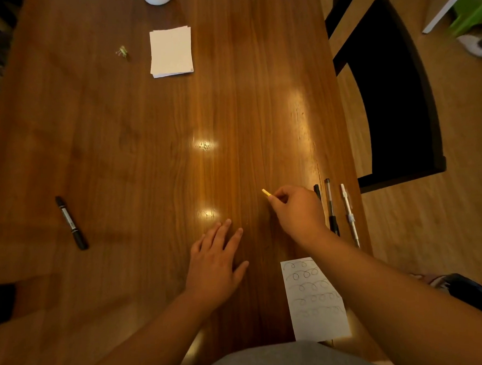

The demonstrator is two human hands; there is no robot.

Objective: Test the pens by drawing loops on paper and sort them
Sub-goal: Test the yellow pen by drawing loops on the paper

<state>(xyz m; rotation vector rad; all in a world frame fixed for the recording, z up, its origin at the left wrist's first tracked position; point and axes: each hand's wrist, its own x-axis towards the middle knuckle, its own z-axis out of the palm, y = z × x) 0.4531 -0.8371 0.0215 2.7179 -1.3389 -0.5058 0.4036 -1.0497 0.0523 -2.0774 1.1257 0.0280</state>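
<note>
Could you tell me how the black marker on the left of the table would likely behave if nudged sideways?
The black marker looks round-barrelled, so it would probably roll. The table shines with glare, so the marker may also slide easily. It looks rigid and slim, so it is likely light to lift.

Dim, warm and yellow all over. Light from up above, with three shiny glare spots on the tabletop (114, 127) near the middle and toward 2 o'clock. Soft, faint shadows. Bent and stretched near the edges. Blurry at 9 o'clock. Sharp enough at 5 o'clock to show loops on the paper (320, 326).
</note>
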